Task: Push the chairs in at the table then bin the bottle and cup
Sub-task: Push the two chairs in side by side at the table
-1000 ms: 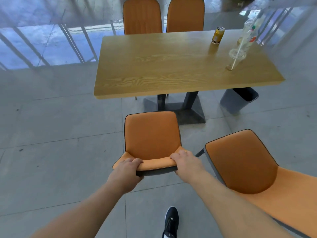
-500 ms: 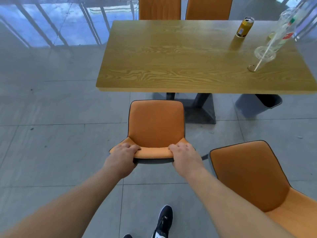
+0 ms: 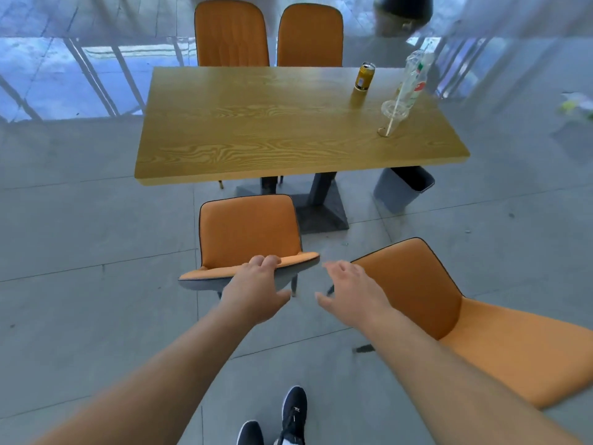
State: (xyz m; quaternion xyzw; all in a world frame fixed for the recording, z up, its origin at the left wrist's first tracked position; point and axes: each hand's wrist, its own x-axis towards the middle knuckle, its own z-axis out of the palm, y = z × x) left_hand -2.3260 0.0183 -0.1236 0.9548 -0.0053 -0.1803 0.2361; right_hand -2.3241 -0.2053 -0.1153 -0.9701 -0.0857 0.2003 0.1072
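1. The near chair [image 3: 248, 231] stands just short of the worktop [image 3: 288, 123], its seat not yet under the edge; I judge this first push unfinished.
2. The left hand [image 3: 256, 292] holds the top of that chair's back, fingers curled over the rim.
3. The right hand [image 3: 351, 292] is off the chair, fingers spread and empty, in the gap between the two chairs.
4. The second chair [image 3: 449, 303] sits well back from the worktop and turned askew; it looks untouched and is left to push in.
5. Two far chairs [image 3: 231, 33] are tucked against the opposite side.
6. The bottle [image 3: 415, 80] and the clear cup [image 3: 394, 112] with its straw stand on the worktop's right end, near a can [image 3: 365, 76]; neither is binned.
7. The bin [image 3: 401, 189] stands on the floor under that right end, close to both.
8. Overall, the task is early: both chairs and both throwaways remain.
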